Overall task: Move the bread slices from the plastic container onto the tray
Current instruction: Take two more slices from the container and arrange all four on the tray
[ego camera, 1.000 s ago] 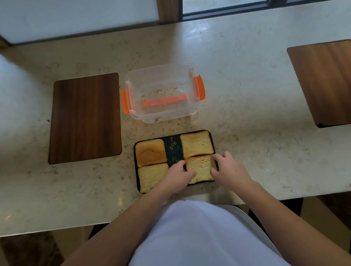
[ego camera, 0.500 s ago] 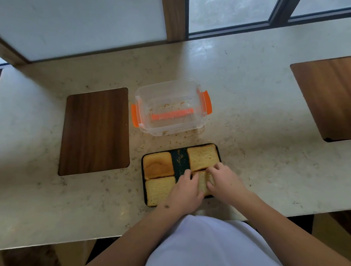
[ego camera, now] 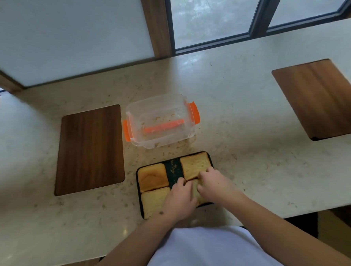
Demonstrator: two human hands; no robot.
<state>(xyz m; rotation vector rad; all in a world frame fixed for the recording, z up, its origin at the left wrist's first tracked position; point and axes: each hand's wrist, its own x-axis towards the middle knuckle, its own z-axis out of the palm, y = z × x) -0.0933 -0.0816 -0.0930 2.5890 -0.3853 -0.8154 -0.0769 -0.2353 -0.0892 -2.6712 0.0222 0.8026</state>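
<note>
Counter (ego camera: pixel 242 128) same; both hands' grip now pinching near-right slice (ego camera: pixel 195 190) on tray (ego camera: pixel 173 170).

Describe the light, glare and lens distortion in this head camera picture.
Head view: soft daylight from the windows leaves a pale sheen on the counter; wide-angle bending bows the counter edge and slants the right wooden board; the bread slices look soft, crumbs in the plastic container smeared.
</note>
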